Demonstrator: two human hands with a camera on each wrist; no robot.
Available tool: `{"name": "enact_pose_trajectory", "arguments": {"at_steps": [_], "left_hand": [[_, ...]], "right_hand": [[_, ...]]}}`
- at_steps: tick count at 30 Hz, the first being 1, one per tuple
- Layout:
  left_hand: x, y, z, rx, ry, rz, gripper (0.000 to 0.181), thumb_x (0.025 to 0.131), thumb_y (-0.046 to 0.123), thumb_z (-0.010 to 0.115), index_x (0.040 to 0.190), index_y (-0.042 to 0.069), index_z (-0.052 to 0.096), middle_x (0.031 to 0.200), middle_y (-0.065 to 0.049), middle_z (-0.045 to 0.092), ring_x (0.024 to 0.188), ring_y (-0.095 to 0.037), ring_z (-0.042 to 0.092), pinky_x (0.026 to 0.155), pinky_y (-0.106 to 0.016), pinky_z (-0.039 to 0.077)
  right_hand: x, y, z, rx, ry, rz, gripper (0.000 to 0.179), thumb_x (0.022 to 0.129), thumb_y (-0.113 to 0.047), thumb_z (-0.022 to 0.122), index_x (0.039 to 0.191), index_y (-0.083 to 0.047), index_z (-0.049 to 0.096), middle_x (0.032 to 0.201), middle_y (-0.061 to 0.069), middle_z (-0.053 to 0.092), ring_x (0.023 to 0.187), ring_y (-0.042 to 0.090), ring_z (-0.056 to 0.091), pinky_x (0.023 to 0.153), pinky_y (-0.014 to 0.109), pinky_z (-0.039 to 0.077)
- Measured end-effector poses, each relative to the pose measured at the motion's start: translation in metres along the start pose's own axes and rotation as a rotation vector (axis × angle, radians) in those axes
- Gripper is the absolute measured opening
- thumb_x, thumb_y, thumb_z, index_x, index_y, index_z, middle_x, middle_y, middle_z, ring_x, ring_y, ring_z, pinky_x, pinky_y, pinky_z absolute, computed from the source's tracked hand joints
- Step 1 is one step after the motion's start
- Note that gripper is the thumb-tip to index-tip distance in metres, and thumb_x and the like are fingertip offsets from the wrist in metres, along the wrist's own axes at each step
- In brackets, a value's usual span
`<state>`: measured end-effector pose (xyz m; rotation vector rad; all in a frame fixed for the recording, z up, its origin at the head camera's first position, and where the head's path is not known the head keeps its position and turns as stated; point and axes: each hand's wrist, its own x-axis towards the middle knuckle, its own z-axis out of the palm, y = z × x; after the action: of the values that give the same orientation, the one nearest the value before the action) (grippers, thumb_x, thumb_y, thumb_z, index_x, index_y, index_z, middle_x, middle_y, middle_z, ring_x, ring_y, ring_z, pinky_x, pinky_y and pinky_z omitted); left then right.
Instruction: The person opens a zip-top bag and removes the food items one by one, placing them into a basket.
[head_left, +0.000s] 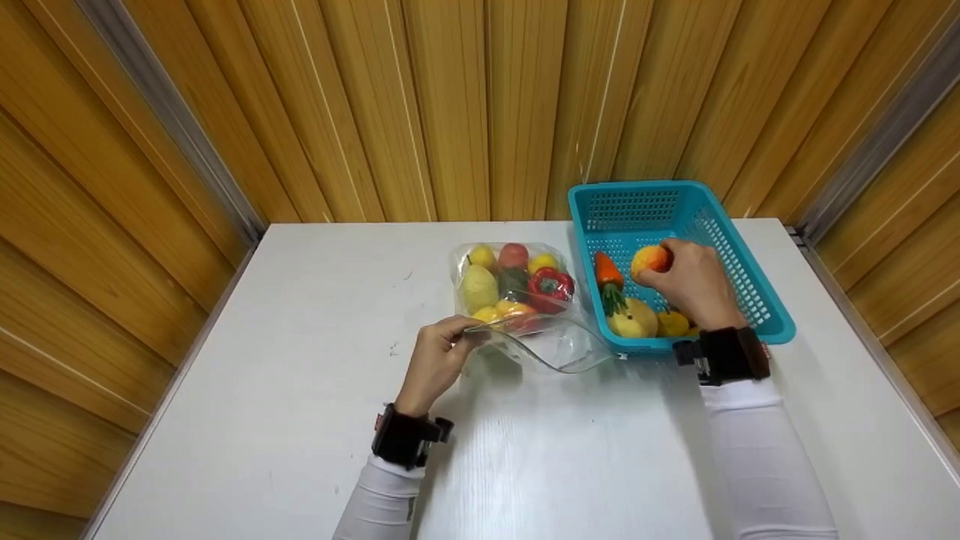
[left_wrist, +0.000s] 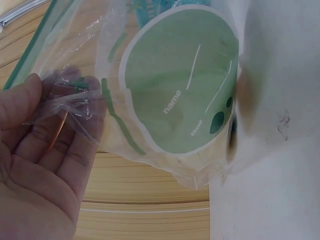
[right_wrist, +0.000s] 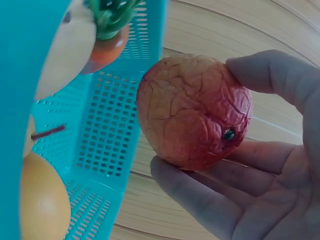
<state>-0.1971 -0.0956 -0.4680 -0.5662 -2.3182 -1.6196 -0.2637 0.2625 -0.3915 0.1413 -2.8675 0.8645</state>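
My left hand (head_left: 437,360) pinches the rim of a clear zip bag (head_left: 570,349) between thumb and fingers. The bag's mouth gapes toward me; a green printed label (left_wrist: 180,80) shows in the left wrist view. Inside lie a red bell pepper (head_left: 550,285), a pale green pear-shaped fruit (head_left: 478,289), a red fruit (head_left: 513,256) and several yellow ones. My right hand (head_left: 697,281) grips a round, wrinkled red-and-yellow fruit (right_wrist: 192,112), thumb on one side and fingers on the other. That hand is over the blue basket (head_left: 757,289), with the fruit held above its floor.
In the basket lie a carrot (head_left: 607,271) with green leaves, a large pale yellow fruit (head_left: 632,319) and a smaller yellow fruit (head_left: 673,323). The basket stands right beside the bag on the white table (head_left: 300,375). Wood-patterned walls (head_left: 450,112) enclose the back and sides.
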Motion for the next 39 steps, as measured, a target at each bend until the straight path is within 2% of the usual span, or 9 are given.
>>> {"name": "enact_pose_trajectory", "arguments": {"at_steps": [5,10,12,19,22,25,30,33,39], "left_hand": [[0.001,0.001,0.000,0.001,0.006,0.002,0.010,0.094,0.004,0.072,0.101,0.003,0.080,0.096,-0.008,0.077,0.089,-0.018,0.070,0.078,-0.023,0.056],[0.001,0.002,0.001,-0.005,0.006,0.000,0.010,0.094,0.003,0.072,0.101,0.002,0.080,0.096,-0.009,0.077,0.088,-0.018,0.070,0.077,-0.023,0.056],[0.001,0.003,0.001,-0.008,0.006,0.002,0.010,0.094,0.001,0.072,0.101,0.002,0.080,0.096,-0.009,0.077,0.088,-0.019,0.070,0.077,-0.023,0.057],[0.002,0.005,0.003,0.000,-0.006,0.002,0.012,0.095,-0.002,0.069,0.101,0.001,0.080,0.096,-0.009,0.077,0.085,-0.016,0.069,0.075,-0.023,0.056],[0.001,0.006,0.004,0.004,-0.014,-0.002,0.012,0.096,0.000,0.069,0.102,0.002,0.080,0.096,-0.008,0.077,0.084,-0.014,0.067,0.074,-0.022,0.054],[-0.001,0.006,0.005,0.010,-0.014,-0.007,0.012,0.095,0.002,0.070,0.101,0.003,0.080,0.096,-0.008,0.077,0.081,-0.012,0.064,0.071,-0.020,0.052],[-0.004,0.005,0.006,-0.007,-0.006,-0.010,0.012,0.095,0.001,0.070,0.101,0.003,0.081,0.095,-0.007,0.077,0.077,-0.012,0.062,0.069,-0.020,0.051],[-0.004,0.004,0.007,-0.007,-0.010,-0.002,0.012,0.095,0.001,0.070,0.100,0.004,0.081,0.094,-0.007,0.077,0.081,-0.013,0.064,0.073,-0.021,0.053],[-0.001,0.006,0.007,0.018,-0.009,0.025,0.012,0.096,0.000,0.069,0.101,0.003,0.080,0.098,-0.007,0.077,0.091,-0.020,0.070,0.080,-0.026,0.057]], "right_hand": [[0.017,0.002,0.001,-0.016,-0.146,0.071,0.040,0.089,-0.021,0.073,0.115,0.009,0.064,0.096,0.022,0.063,0.080,0.032,0.060,0.065,0.032,0.051],[0.034,0.001,-0.004,-0.086,-0.360,0.148,0.034,0.088,-0.020,0.069,0.109,0.006,0.063,0.091,0.018,0.058,0.081,0.031,0.056,0.064,0.032,0.046],[0.041,-0.001,-0.007,-0.119,-0.418,0.156,0.030,0.088,-0.019,0.069,0.104,0.005,0.063,0.088,0.016,0.056,0.081,0.031,0.055,0.065,0.033,0.044],[0.056,0.001,-0.004,-0.172,-0.513,0.134,0.016,0.089,-0.015,0.067,0.090,0.001,0.063,0.076,0.010,0.054,0.073,0.027,0.054,0.061,0.031,0.043],[0.059,0.005,0.001,-0.195,-0.541,0.141,0.015,0.089,-0.014,0.067,0.090,0.001,0.062,0.072,0.007,0.052,0.069,0.024,0.051,0.059,0.031,0.042],[0.060,0.008,0.007,-0.208,-0.568,0.157,0.019,0.090,-0.014,0.067,0.097,0.003,0.062,0.073,0.009,0.053,0.068,0.023,0.051,0.060,0.031,0.043],[0.061,0.015,0.014,-0.208,-0.626,0.200,0.033,0.095,-0.018,0.065,0.114,0.008,0.061,0.087,0.014,0.058,0.079,0.027,0.055,0.065,0.031,0.047],[0.062,0.020,0.014,-0.215,-0.662,0.232,0.042,0.097,-0.022,0.063,0.125,0.010,0.058,0.098,0.018,0.060,0.087,0.030,0.055,0.070,0.033,0.049],[0.066,0.023,0.012,-0.212,-0.707,0.264,0.065,0.099,-0.027,0.062,0.145,0.014,0.041,0.122,0.028,0.056,0.102,0.037,0.052,0.087,0.045,0.051]]}}
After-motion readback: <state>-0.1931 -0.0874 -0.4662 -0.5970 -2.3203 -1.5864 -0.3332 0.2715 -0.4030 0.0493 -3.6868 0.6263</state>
